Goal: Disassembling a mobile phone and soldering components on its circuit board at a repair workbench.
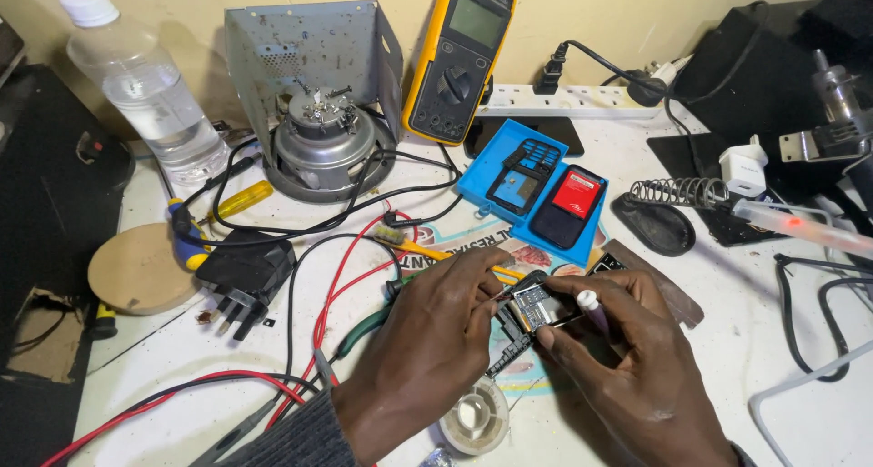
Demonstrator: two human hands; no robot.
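A cluttered white counter (pixel 727 340) seen from above, with two hands working at the centre, low in the view.

The left hand (pixel 427 340) is curled, its fingertips pinching a small phone board (pixel 536 311) at its 9 o'clock edge. The right hand (pixel 627 358) is closed around a thin purple-handled tool (pixel 593 311), tip pointed down at the board, while its fingers steady the board from 3 o'clock. The board sits between both hands, held just above the counter.

At 12 o'clock from the hands lies a blue tray (pixel 536 190) holding a phone frame and a red-and-black battery. Beyond it leans a yellow multimeter (pixel 459 53). At 11 o'clock stands a grey motor (pixel 323 140); at 10 o'clock, a water bottle (pixel 141 85). A soldering iron stand (pixel 668 203) sits at 2 o'clock. Red and black wires (pixel 336 285) loop at 9 o'clock, and a solder reel (pixel 475 417) rests at 6 o'clock.

This looks like close work on the board with the tool; the next move likely calls for a steady, fine tip placement.
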